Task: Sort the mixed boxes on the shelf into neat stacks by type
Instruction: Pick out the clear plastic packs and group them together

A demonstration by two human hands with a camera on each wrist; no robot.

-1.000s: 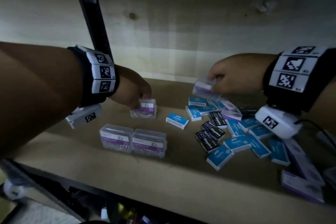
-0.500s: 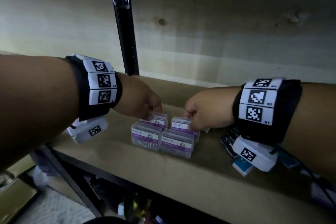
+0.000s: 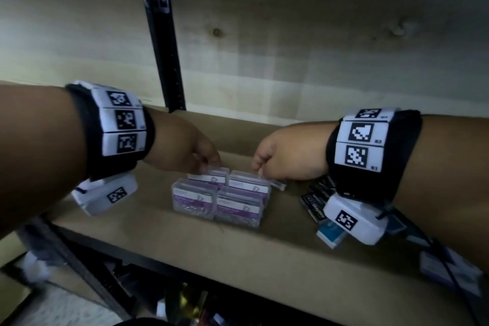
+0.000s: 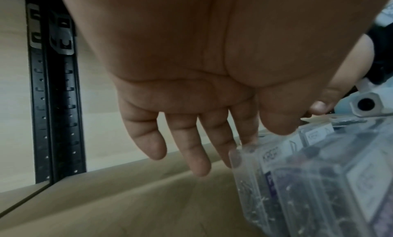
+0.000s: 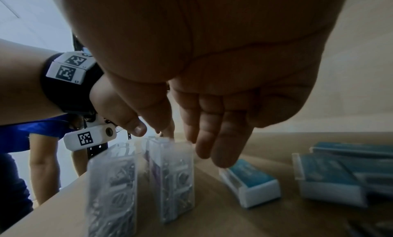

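Note:
Four clear paper clip boxes with purple labels sit in a two-by-two block on the shelf (image 3: 264, 259). My left hand (image 3: 209, 167) reaches in from the left, and its thumb and index finger (image 4: 246, 139) pinch the end of the rear-left box (image 3: 214, 177), which shows close up in the left wrist view (image 4: 248, 181). My right hand (image 3: 260, 171) comes from the right. Its straight fingers (image 5: 221, 148) hang over the rear-right box (image 3: 247, 184) (image 5: 172, 170) and touch its top. The two front boxes (image 3: 193, 200) (image 3: 239, 206) lie untouched.
Blue staple boxes (image 5: 248, 180) (image 3: 330, 235) and black staple boxes (image 3: 315, 201) lie mixed under my right wrist. Pale purple boxes (image 3: 449, 270) sit at the far right. A black shelf post (image 3: 164, 34) stands behind my left hand. The shelf's front edge is close.
My right hand carried a clear box leftward from the pile and set it beside the left hand's box. My left hand moved its box behind the front pair. Both hands stay there now.

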